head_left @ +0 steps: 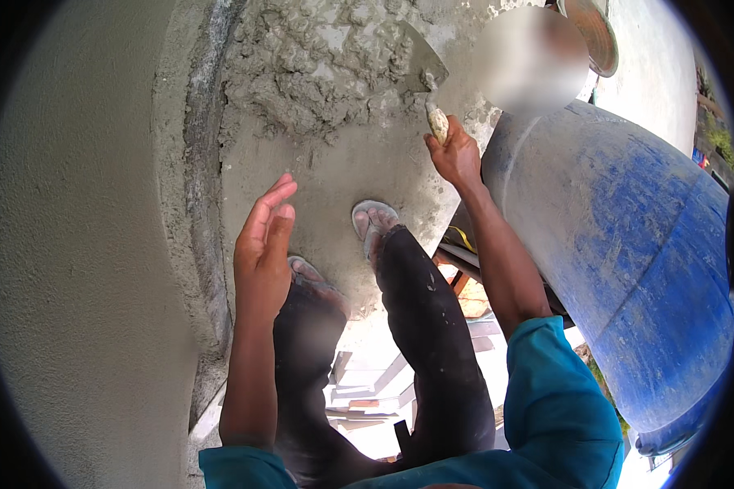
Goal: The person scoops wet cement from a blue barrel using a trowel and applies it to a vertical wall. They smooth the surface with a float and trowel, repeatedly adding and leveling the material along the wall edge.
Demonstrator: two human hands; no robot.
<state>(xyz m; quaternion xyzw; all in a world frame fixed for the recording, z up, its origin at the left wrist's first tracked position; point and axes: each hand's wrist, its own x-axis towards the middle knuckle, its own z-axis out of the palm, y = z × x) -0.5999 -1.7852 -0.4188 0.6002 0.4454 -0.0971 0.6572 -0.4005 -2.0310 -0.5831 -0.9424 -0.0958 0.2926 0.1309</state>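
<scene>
A trowel is gripped by its pale, mortar-smeared handle in my right hand. Its metal blade reaches up and left, to the right edge of a heap of wet grey mortar. Part of the blade lies against or under the mortar. My left hand is held in the air, fingers stretched out and slightly curved, with nothing in it. It is nearest to the cement-covered floor below the heap and the base of the wall.
A plastered grey wall with a rough ledge runs along the left. At the right stands a large blue, cement-stained drum. A round brownish pan is at the top right. My sandalled feet stand below the mortar.
</scene>
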